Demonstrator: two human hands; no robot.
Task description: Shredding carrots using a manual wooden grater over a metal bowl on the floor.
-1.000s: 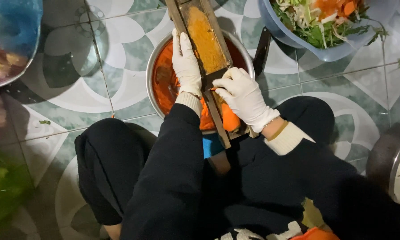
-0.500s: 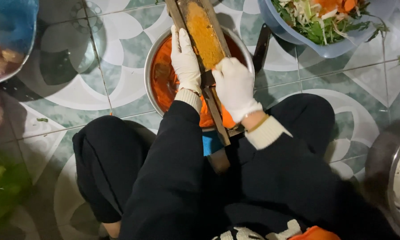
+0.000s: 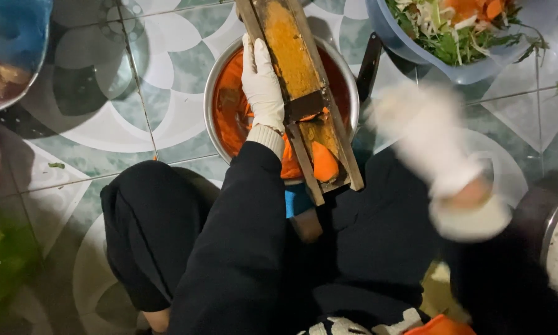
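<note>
Two gloved hands over a floor job. Left hand [image 3: 262, 84] in white glove lies flat along the left rail of a long wooden slicer board [image 3: 301, 93], fingers straight and pressed together, pointing up the board, palm wrapped on the rail edge. Board is tilted across a round metal bowl [image 3: 216, 80] w/ orange shreds inside; its lower end sits toward the person's lap. Dark blade strip crosses the board approx. mid-length; an orange carrot piece [image 3: 324, 162] rests on the lower part of the board, just below the blade, nobody touching it. Right hand [image 3: 431, 133], also white glove, is off the board to the right, in the air over the dark trouser knee, heavily blurred – can't tell finger state, nothing seen in it. Blue bowl [image 3: 415, 53] of mixed chopped veg sits top right on the patterned tile floor [image 3: 136, 124]. Another blue bowl [image 3: 9, 56] top left, partly cut off.
</note>
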